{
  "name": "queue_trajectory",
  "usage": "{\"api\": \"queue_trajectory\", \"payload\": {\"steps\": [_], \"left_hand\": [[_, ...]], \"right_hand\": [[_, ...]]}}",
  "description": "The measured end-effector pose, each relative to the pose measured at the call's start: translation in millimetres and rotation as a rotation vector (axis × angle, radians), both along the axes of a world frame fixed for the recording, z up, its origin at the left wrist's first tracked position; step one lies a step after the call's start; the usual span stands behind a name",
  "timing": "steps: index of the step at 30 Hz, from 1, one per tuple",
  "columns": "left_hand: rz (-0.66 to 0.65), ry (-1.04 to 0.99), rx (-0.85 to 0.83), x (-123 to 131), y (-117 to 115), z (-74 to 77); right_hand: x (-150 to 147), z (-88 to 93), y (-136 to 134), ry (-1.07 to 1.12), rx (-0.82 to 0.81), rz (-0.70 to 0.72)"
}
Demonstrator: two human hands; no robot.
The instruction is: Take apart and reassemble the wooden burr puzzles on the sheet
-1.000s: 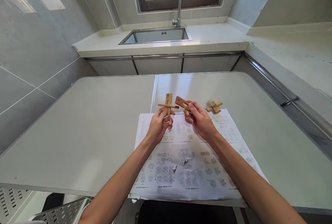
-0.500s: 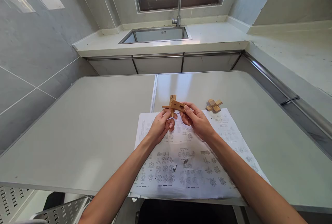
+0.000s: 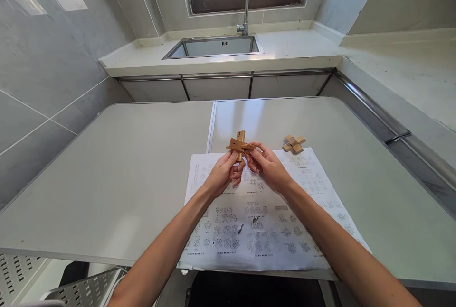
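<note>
Several wooden puzzle pieces (image 3: 236, 144) are crossed together above the top edge of a printed sheet (image 3: 245, 207). My left hand (image 3: 225, 170) grips them from below and the left, thumb on the front. From the right, my right hand (image 3: 265, 162) pinches the right end of the crossed pieces between thumb and fingers. One piece stands upright, with a dark mark near its top; others lie across it. How the pieces interlock is too small to tell. Beyond the sheet's upper right edge lies a separate wooden cross-shaped assembly (image 3: 294, 144), touched by neither hand.
The sheet lies on a pale table (image 3: 107, 169) with a seam running back from the sheet. Behind the table are a counter with a sink (image 3: 217, 47) and a faucet (image 3: 245, 3). A perforated metal chair (image 3: 85, 290) stands at the lower left.
The piece in my right hand has moved left and now lies across the front of the upright piece. Both hands have come slightly closer together, and the held pieces have shifted a little right.
</note>
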State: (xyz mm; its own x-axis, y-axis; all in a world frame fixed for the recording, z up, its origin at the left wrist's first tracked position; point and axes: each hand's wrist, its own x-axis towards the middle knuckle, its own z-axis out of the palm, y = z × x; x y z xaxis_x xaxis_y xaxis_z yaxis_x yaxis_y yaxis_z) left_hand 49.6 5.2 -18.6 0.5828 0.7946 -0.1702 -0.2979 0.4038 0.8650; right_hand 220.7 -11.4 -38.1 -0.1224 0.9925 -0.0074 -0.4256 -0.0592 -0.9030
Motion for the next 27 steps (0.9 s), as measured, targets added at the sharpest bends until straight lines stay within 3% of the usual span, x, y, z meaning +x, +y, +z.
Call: {"api": "queue_trajectory", "payload": {"steps": [5, 14, 27], "left_hand": [[-0.034, -0.011, 0.002, -0.1, -1.7, 0.7], [-0.09, -0.022, -0.001, -5.9, 2.6, -5.0], [-0.167, 0.052, 0.066, -4.4, -4.7, -3.3]], "right_hand": [[2.1, 2.2, 1.0, -0.032, -0.016, -0.048], [18.0, 3.9, 1.7, 0.088, -0.095, 0.172], [5.6, 3.1, -0.9, -0.011, -0.046, 0.055]]}}
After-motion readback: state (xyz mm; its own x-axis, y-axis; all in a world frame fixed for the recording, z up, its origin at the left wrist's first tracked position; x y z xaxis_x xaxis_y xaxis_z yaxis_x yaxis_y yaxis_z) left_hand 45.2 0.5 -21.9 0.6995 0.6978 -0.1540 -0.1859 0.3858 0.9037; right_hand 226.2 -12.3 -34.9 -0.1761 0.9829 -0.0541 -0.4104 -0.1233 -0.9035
